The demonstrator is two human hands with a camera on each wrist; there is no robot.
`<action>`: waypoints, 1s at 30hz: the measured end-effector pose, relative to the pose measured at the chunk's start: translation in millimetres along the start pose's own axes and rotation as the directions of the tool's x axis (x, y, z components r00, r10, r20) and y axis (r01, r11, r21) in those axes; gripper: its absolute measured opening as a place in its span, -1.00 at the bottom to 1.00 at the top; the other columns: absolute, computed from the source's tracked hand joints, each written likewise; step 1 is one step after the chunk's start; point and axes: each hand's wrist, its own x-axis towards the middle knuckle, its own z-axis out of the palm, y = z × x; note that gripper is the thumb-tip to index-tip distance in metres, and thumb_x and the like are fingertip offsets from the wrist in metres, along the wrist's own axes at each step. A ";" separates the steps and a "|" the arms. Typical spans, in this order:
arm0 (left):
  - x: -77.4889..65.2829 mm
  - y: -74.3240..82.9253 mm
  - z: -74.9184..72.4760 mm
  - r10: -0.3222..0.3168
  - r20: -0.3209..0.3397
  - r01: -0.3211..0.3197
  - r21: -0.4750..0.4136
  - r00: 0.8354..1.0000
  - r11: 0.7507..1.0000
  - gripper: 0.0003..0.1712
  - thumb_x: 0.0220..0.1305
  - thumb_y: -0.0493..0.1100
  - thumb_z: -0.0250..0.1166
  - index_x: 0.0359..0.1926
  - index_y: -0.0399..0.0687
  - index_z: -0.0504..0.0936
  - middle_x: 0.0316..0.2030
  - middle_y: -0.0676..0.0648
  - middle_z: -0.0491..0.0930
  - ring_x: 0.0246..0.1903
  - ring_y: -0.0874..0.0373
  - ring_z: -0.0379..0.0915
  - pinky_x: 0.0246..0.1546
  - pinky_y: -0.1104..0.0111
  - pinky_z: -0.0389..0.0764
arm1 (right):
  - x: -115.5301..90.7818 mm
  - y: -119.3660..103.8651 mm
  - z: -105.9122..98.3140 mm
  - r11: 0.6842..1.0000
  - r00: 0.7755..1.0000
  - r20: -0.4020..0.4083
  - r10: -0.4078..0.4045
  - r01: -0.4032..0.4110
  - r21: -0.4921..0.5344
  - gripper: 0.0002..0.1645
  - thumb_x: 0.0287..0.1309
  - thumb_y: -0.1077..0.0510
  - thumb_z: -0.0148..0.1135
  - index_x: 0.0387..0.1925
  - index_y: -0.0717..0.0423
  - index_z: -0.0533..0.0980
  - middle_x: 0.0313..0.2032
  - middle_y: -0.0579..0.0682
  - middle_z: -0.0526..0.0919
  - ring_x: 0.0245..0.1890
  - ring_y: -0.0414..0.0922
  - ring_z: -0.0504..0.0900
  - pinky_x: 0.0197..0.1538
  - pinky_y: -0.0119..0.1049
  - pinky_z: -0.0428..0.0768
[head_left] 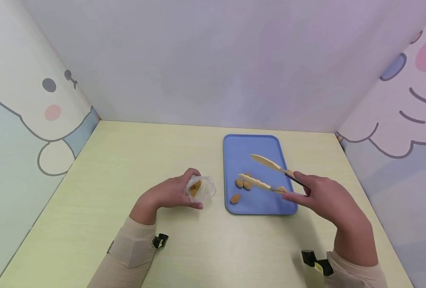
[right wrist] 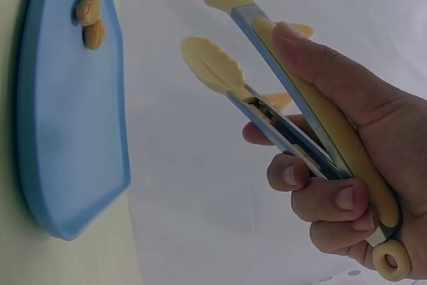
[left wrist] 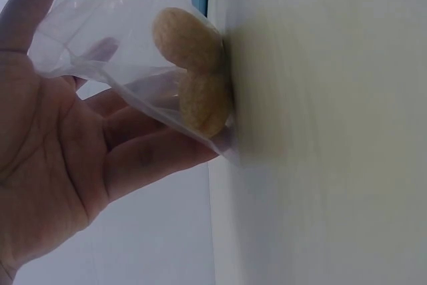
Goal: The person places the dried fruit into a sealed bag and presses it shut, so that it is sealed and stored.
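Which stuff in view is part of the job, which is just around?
Part of the job:
- tongs, in the right hand
- clear bag, held by the left hand
- walnut-like pieces, some in the bag, some on the tray
- blue tray

Just around:
- table, only as support
- cartoon-printed side walls
- black wrist fittings
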 end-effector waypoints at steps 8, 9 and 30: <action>1.4 -2.0 1.5 0.004 -0.005 -0.004 0.010 1.000 1.000 0.03 -0.18 0.42 0.50 0.23 0.31 0.16 -0.28 0.04 0.51 -0.37 0.15 0.45 -0.25 0.25 0.43 | 9.0 7.0 7.1 1.000 0.999 0.035 0.015 -0.014 -0.008 0.06 -0.01 -0.60 0.14 0.30 0.04 0.43 -0.61 -0.14 0.32 -0.59 -0.20 0.29 -0.49 -0.27 0.23; 1.3 -1.8 1.4 0.005 -0.003 -0.005 0.008 1.000 1.000 0.03 -0.18 0.42 0.50 0.24 0.30 0.15 -0.28 0.04 0.50 -0.37 0.15 0.45 -0.25 0.25 0.43 | 10.7 8.4 9.0 1.000 0.999 0.040 0.013 -0.013 -0.013 0.04 -0.01 -0.60 0.14 0.29 0.04 0.44 -0.61 -0.14 0.33 -0.58 -0.20 0.29 -0.49 -0.27 0.24; -0.6 1.7 -0.1 -0.011 0.006 0.011 -0.011 1.000 1.000 0.01 -0.16 0.39 0.51 0.23 0.31 0.16 -0.30 0.03 0.51 -0.38 0.14 0.45 -0.25 0.25 0.43 | 29.8 15.4 29.2 0.996 0.987 0.151 0.062 -0.052 -0.068 0.13 -0.06 -0.67 0.05 0.35 -0.02 0.39 -0.37 0.04 0.63 -0.46 -0.11 0.45 -0.44 -0.23 0.36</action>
